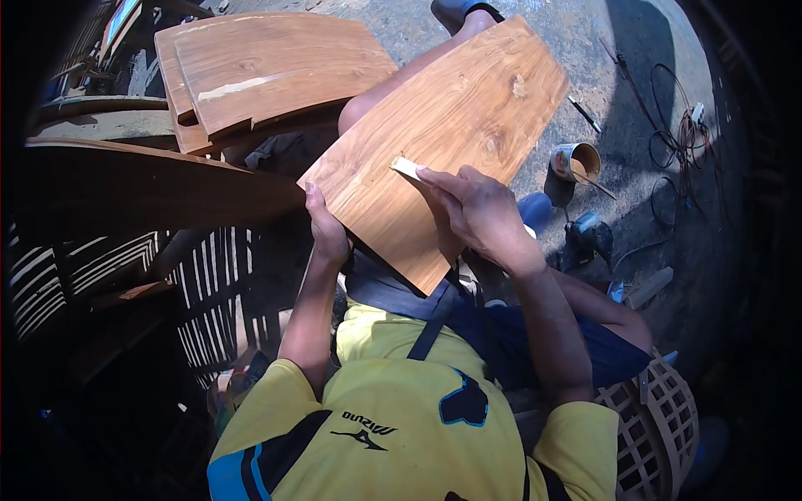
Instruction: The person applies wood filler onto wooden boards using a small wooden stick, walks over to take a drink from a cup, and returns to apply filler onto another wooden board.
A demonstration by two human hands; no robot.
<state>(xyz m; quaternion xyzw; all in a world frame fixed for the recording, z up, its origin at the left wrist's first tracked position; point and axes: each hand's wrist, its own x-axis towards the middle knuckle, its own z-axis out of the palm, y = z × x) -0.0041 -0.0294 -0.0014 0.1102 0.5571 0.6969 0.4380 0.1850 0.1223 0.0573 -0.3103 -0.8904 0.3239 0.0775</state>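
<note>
A wide wooden board [443, 142] with visible grain and several knots lies tilted across my lap. My left hand [328, 227] grips its near left edge, thumb on top and the other fingers hidden underneath. In my right hand [489, 213] is a small pale flat strip [407, 168], pinched between thumb and fingers. The strip's far end touches the board's surface near a small mark in the grain. Whether the strip is wood or a plastic scraper, I cannot tell.
Stacked boards [284, 63], the top one with a pale streak, lie at upper left. Another board [159, 184] stands below them. On the concrete floor to the right are a tub [575, 161] with a stick, a power tool [590, 236] and a tangled cable [689, 146].
</note>
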